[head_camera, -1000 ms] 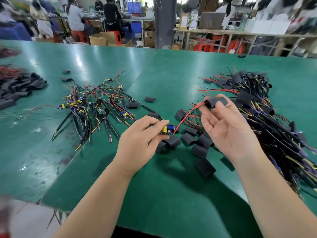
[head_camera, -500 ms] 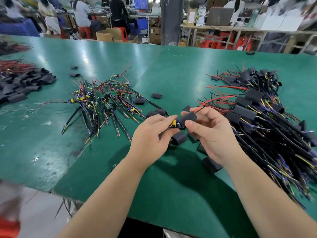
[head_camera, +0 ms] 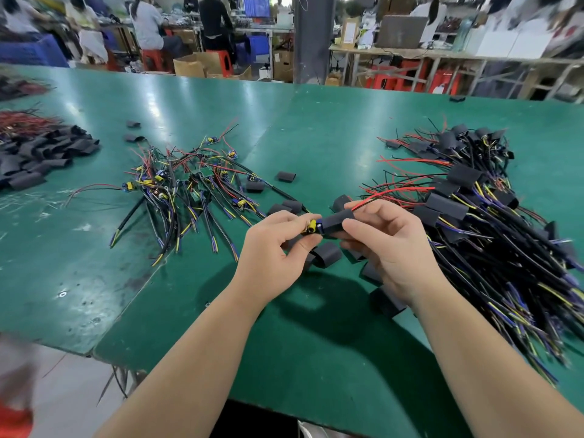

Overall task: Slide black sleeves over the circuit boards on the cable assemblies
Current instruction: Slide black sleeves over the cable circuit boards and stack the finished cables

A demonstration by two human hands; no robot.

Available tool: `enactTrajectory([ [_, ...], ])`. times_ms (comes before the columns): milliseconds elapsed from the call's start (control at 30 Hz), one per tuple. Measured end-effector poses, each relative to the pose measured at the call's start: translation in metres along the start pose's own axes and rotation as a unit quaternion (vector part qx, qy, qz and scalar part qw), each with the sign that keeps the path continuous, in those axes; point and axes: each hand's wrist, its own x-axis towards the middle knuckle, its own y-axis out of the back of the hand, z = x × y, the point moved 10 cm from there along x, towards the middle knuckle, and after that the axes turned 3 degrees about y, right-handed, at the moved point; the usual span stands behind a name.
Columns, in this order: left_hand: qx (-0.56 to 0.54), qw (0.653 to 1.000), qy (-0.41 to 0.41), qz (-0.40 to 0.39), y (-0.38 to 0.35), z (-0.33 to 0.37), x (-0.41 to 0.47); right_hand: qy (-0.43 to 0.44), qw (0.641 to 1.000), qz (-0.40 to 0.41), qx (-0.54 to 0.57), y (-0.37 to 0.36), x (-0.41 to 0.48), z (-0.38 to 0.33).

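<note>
The black sleeve (head_camera: 336, 220) sat between the two sets of fingertips. The right hand (head_camera: 387, 245) grasped it, thumb beneath and fingers curled over the top. Its open mouth met the circuit board (head_camera: 313, 228), whose yellow and blue parts showed bare just left of the sleeve's edge. The left hand (head_camera: 273, 248) pinched that bare end between thumb and forefinger. Thin red wires (head_camera: 392, 193) ran out of the sleeve's other end, up and away past the right fingers. By the look of it the sleeve was only partly on. The likeliest trouble was a tall component snagging the soft mouth, so that the sleeve buckled instead of sliding. The left fingertips also covered the very stretch the sleeve had yet to cross. If that pinch shifted carelessly the board could slip or twist, straining the wires at their joints. Directly under both sets of fingers lay a few loose sleeves (head_camera: 327, 255) on the green table (head_camera: 316, 336). A tangle of bare assemblies (head_camera: 189, 184) lay beyond the left knuckles, and a heap of sleeved assemblies (head_camera: 493, 222) spread out past the right hand.
</note>
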Motion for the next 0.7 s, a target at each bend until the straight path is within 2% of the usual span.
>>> enactTrajectory([
  [233, 0.016, 1.0, 0.017, 0.003, 0.001, -0.004, 0.001, -0.005, 1.0, -0.006, -0.018, -0.003, 0.0, 0.006],
  [400, 0.042, 0.998, 0.02, -0.045, -0.012, 0.0, -0.001, -0.041, 0.999, 0.013, -0.004, -0.001, 0.0, 0.019],
  [533, -0.034, 0.995, 0.057, -0.072, -0.016, -0.004, -0.003, -0.075, 0.996, 0.041, 0.04, 0.003, -0.001, 0.026],
  [700, -0.091, 0.988, 0.113, -0.046, -0.009, -0.015, 0.0, -0.082, 0.996, 0.01, 0.039, -0.005, -0.003, 0.026],
])
